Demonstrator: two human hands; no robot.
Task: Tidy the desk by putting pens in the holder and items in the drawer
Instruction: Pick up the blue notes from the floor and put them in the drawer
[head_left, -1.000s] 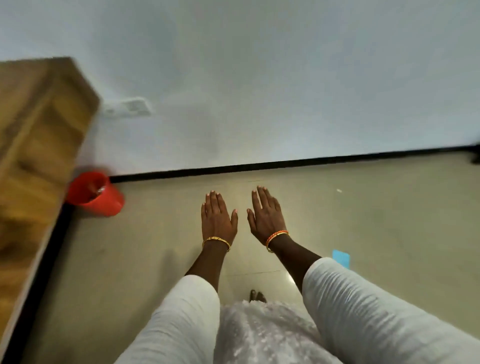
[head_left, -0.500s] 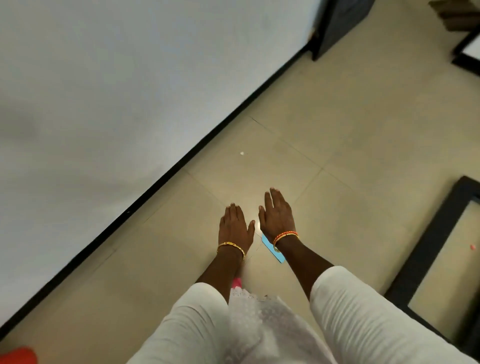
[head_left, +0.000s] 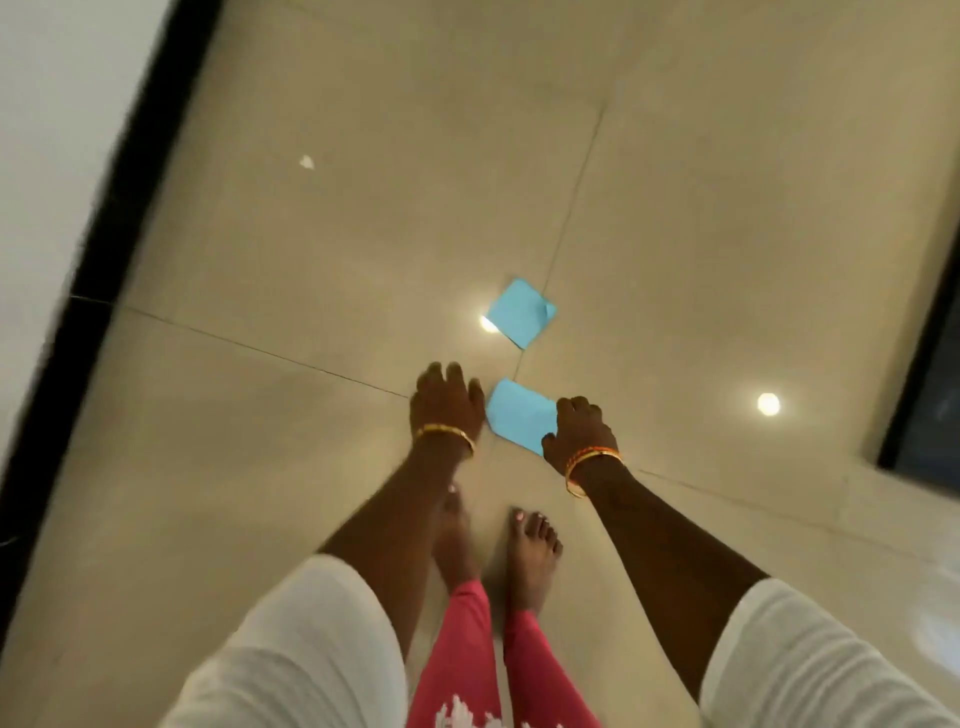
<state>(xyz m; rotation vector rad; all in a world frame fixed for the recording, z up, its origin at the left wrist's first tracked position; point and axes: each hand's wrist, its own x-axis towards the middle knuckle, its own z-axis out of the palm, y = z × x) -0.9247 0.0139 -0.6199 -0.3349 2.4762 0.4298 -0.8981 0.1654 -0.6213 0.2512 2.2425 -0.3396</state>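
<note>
Two blue paper notes lie on the tiled floor. The nearer note (head_left: 519, 415) sits between the person's two hands, just past a tile joint; the farther note (head_left: 521, 312) lies a little beyond it, beside the crossing of two joints, with one corner curled up. The two notes are near each other but apart.

The right hand (head_left: 581, 431) is at the right edge of the nearer note, its fingers curled downward over that edge; the blur makes it impossible to tell whether it grips the paper or only touches it. The left hand (head_left: 448, 400) hovers just beside the note's left edge, fingers loosely bent and spread, holding nothing. Each wrist carries bangles: a gold bangle (head_left: 447, 435) on the left, orange and gold bangles (head_left: 592, 460) on the right.

Both arms reach down from two white sleeves (head_left: 311, 639). Beneath them stand two bare feet (head_left: 530, 551) and two pink trouser legs (head_left: 467, 649) with a white pattern.

The floor (head_left: 727, 208) is glossy beige tile and shows two bright round light reflections (head_left: 768, 404), one beside the farther note and one off to the right. A small white scrap (head_left: 306, 162) lies toward the far left. A black skirting strip (head_left: 130, 208) runs along the white wall (head_left: 52, 130) at the left, and a dark framed panel (head_left: 930, 364) cuts in at the right edge.
</note>
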